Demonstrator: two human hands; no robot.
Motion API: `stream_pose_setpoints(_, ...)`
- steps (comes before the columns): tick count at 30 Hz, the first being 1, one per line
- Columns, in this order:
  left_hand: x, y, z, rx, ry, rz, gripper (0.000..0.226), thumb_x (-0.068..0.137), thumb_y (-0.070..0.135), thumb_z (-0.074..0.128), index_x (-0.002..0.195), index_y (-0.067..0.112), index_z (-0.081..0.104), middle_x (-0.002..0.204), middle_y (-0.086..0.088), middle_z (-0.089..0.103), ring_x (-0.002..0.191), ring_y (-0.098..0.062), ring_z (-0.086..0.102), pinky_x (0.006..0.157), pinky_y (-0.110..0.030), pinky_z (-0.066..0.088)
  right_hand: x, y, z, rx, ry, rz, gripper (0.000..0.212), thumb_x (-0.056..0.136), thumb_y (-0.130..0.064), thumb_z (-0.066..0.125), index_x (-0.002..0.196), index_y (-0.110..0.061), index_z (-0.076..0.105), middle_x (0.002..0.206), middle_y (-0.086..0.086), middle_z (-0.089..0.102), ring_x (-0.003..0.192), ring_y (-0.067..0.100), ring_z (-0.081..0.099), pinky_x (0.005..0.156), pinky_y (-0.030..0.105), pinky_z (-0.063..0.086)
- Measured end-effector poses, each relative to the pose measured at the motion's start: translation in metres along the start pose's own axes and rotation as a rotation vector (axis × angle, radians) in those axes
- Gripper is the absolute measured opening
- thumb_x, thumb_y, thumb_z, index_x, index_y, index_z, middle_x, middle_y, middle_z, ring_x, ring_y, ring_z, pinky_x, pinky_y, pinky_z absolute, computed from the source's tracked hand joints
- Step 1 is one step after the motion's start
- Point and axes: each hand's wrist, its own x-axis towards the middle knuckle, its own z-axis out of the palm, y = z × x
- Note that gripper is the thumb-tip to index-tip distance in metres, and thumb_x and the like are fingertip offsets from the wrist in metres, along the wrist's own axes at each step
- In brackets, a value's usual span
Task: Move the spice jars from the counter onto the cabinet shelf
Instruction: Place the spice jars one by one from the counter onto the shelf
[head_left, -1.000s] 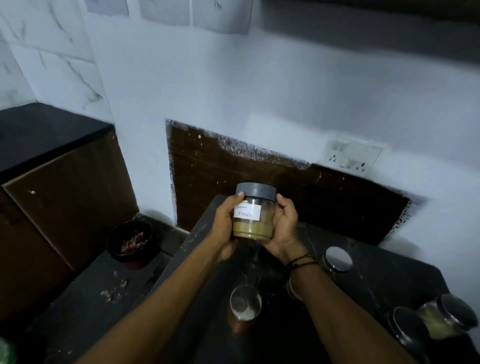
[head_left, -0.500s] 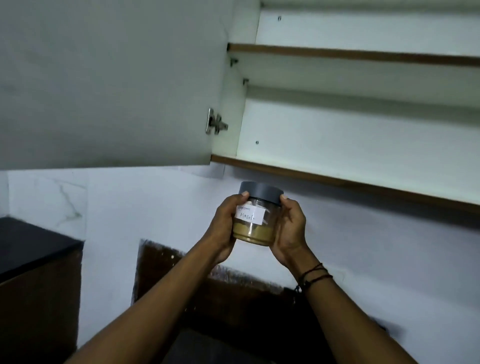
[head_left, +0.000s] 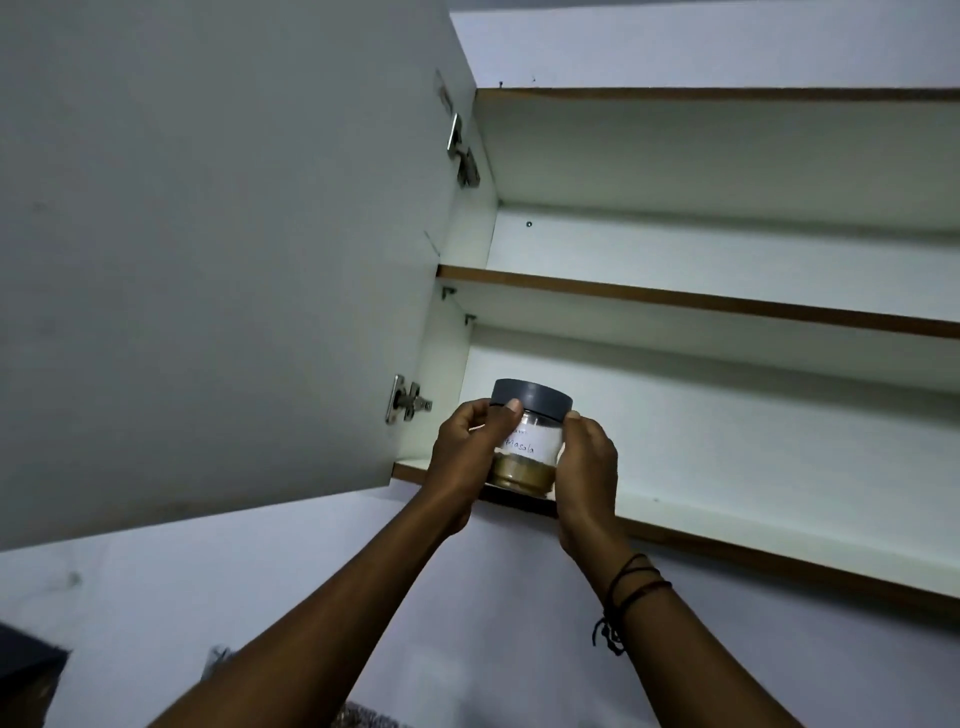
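Note:
A clear spice jar (head_left: 527, 441) with a grey lid, a white handwritten label and tan powder inside is held upright between both hands. My left hand (head_left: 467, 457) grips its left side with the thumb at the lid's rim. My right hand (head_left: 587, 467) grips its right side. The jar's base is at the front left edge of the bottom cabinet shelf (head_left: 727, 499); whether it rests on the shelf I cannot tell. The counter and the other jars are out of view.
The white cabinet door (head_left: 208, 234) stands open on the left, with two metal hinges. A middle shelf (head_left: 701, 301) with a brown front edge runs above the bottom one. White wall lies below the cabinet.
Both hands have lifted the jar from above the counter up to the bottom shelf's front edge. The view has tilted upward, so the counter has dropped out of sight.

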Motion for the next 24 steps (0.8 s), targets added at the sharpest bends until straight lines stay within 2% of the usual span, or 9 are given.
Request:
stream_pose_setpoints(3, 0.029, 0.002, 0.0, 0.112, 0.066, 0.056, 0.037, 0.085, 0.044, 0.068, 0.113, 0.019, 0.066, 0.111, -0.005, 0.073, 0.098, -0.021, 0.071, 0.083, -0.041, 0.061, 0.023, -0.001, 0.012, -0.136, -0.081, -0.016, 0.022, 0.094, -0.023, 0.044, 0.084, -0.015, 0.062, 0.083, 0.001, 0.067, 0.074, 0.02, 0.058, 0.066, 0.033, 0.044)
stream_pose_setpoints(6, 0.055, -0.005, -0.008, 0.169, 0.095, 0.038, 0.042, 0.087, 0.042, 0.067, 0.122, 0.019, 0.061, 0.117, -0.005, 0.07, 0.101, -0.021, 0.07, 0.086, -0.043, 0.06, 0.041, 0.006, 0.025, -0.25, -0.101, -0.013, 0.01, 0.09, -0.016, 0.05, 0.097, -0.02, 0.056, 0.092, -0.002, 0.061, 0.084, 0.02, 0.057, 0.069, 0.029, 0.043)
stream_pose_setpoints(9, 0.08, -0.021, -0.018, 0.262, 0.105, 0.028, 0.04, 0.09, 0.04, 0.064, 0.123, 0.017, 0.06, 0.117, -0.008, 0.069, 0.101, -0.024, 0.069, 0.089, -0.046, 0.059, 0.052, 0.024, 0.039, -0.357, -0.151, -0.027, 0.028, 0.088, -0.007, 0.054, 0.115, -0.015, 0.056, 0.105, 0.001, 0.06, 0.091, 0.018, 0.057, 0.073, 0.024, 0.043)
stream_pose_setpoints(13, 0.11, -0.045, -0.028, 0.509, 0.155, 0.0, 0.046, 0.094, 0.043, 0.055, 0.133, 0.018, 0.056, 0.13, -0.015, 0.061, 0.119, -0.033, 0.059, 0.104, -0.051, 0.048, 0.065, 0.05, 0.057, -0.425, -0.262, -0.055, 0.038, 0.085, -0.002, 0.057, 0.122, -0.009, 0.058, 0.112, 0.008, 0.065, 0.091, 0.019, 0.058, 0.058, 0.011, 0.039)
stream_pose_setpoints(15, 0.124, -0.053, -0.03, 0.583, 0.168, -0.05, 0.045, 0.098, 0.043, 0.044, 0.133, 0.017, 0.055, 0.133, -0.017, 0.058, 0.122, -0.034, 0.056, 0.107, -0.05, 0.044, 0.073, 0.06, 0.065, -0.427, -0.303, -0.041, 0.037, 0.085, -0.001, 0.059, 0.122, -0.008, 0.059, 0.112, 0.008, 0.064, 0.09, 0.018, 0.057, 0.056, 0.008, 0.041)
stream_pose_setpoints(16, 0.13, -0.055, -0.03, 0.592, 0.173, -0.075, 0.044, 0.099, 0.04, 0.04, 0.133, 0.016, 0.055, 0.134, -0.018, 0.057, 0.122, -0.035, 0.055, 0.108, -0.049, 0.044, 0.078, 0.062, 0.068, -0.416, -0.337, -0.015, 0.036, 0.086, -0.002, 0.06, 0.121, -0.008, 0.06, 0.113, 0.008, 0.065, 0.092, 0.019, 0.059, 0.063, 0.011, 0.046)
stream_pose_setpoints(19, 0.142, -0.058, -0.031, 0.607, 0.145, -0.101, 0.035, 0.096, 0.022, 0.042, 0.127, 0.009, 0.055, 0.128, -0.022, 0.058, 0.116, -0.036, 0.058, 0.103, -0.047, 0.048, 0.09, 0.07, 0.075, -0.377, -0.477, 0.06, 0.019, 0.091, -0.008, 0.062, 0.109, -0.009, 0.067, 0.108, 0.01, 0.071, 0.097, 0.026, 0.066, 0.089, 0.038, 0.056)
stream_pose_setpoints(21, 0.148, -0.062, -0.035, 0.601, 0.124, -0.126, 0.035, 0.093, 0.012, 0.045, 0.126, 0.007, 0.055, 0.125, -0.021, 0.061, 0.112, -0.035, 0.061, 0.1, -0.046, 0.051, 0.094, 0.074, 0.076, -0.378, -0.54, 0.068, 0.016, 0.093, -0.004, 0.057, 0.103, -0.012, 0.067, 0.103, 0.01, 0.07, 0.092, 0.023, 0.065, 0.083, 0.033, 0.054)
stream_pose_setpoints(24, 0.152, -0.067, -0.042, 0.629, 0.06, -0.191, 0.035, 0.093, 0.009, 0.047, 0.128, 0.006, 0.054, 0.124, -0.02, 0.063, 0.112, -0.034, 0.062, 0.101, -0.046, 0.051, 0.101, 0.081, 0.078, -0.424, -0.62, 0.07, 0.031, 0.089, 0.01, 0.052, 0.104, -0.015, 0.063, 0.095, 0.004, 0.069, 0.085, 0.017, 0.064, 0.076, 0.018, 0.053)
